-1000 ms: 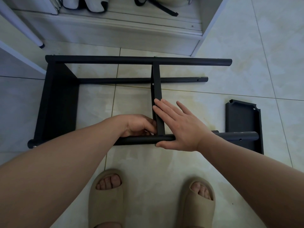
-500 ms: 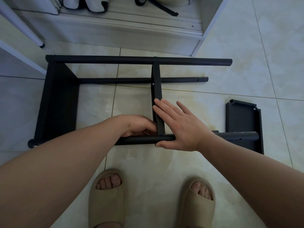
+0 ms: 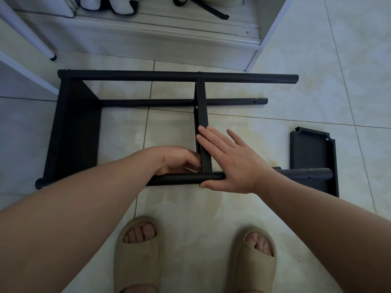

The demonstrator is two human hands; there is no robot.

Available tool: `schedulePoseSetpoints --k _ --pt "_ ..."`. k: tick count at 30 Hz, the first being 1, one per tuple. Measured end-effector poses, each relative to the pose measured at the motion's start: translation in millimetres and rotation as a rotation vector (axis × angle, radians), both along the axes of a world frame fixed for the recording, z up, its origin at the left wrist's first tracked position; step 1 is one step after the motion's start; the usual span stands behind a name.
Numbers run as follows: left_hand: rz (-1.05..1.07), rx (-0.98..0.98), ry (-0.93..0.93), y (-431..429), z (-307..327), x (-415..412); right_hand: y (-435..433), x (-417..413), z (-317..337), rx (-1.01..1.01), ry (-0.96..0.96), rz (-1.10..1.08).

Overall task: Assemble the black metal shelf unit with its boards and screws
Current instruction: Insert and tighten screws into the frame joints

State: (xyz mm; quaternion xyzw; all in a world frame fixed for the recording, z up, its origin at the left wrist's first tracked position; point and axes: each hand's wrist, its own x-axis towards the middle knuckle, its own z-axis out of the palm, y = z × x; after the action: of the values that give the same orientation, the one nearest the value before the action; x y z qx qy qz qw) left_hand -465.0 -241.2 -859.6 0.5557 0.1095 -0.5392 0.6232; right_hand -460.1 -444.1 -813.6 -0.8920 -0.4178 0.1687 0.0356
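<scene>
Pale glossy floor tiles (image 3: pixel 275 218) with thin grout lines fill the room's visible ground, and the black metal shelf frame (image 3: pixel 169 75) lies on its side on them, long tubes running left to right. Its left end board (image 3: pixel 78 127) is fitted between the tubes, and a middle board (image 3: pixel 202 106) spans from the far tube to the near tube (image 3: pixel 182 179). A loose board (image 3: pixel 313 153) lies flat at the right, partly under the near tube's free end. The right hand (image 3: pixel 232 163) is spread flat, straight fingers pressing the middle board's right face, thumb along the near tube. The left hand (image 3: pixel 179 159) sits at the joint of middle board and near tube with fingers curled (whether they pinch anything is hidden, so I cannot tell). Two beige slippers (image 3: pixel 135 256) stand nearest the camera. At the far side runs a white cabinet base (image 3: pixel 148 39) with a black strap (image 3: pixel 207 9) on it, and a white furniture leg (image 3: pixel 31 32) at far left
</scene>
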Motion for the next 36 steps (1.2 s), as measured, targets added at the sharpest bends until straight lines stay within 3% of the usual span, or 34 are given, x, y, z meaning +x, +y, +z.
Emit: schedulePoseSetpoints --k 6,19,27,36 --pt "-0.088 0.046 -0.065 0.3 1.9 0.6 0.0 0.2 -0.3 -0.008 -0.001 -0.001" --pt "0.024 -0.02 -0.026 1.9 4.6 -0.3 0.3 -0.3 -0.5 0.003 -0.004 -0.007" --pt "-0.053 0.088 -0.084 -0.4 2.2 -0.4 0.4 0.1 0.5 -0.019 -0.003 -0.001" --pt "-0.052 0.014 -0.073 2.7 0.2 0.0 0.7 0.2 1.1 -0.025 0.002 -0.001"
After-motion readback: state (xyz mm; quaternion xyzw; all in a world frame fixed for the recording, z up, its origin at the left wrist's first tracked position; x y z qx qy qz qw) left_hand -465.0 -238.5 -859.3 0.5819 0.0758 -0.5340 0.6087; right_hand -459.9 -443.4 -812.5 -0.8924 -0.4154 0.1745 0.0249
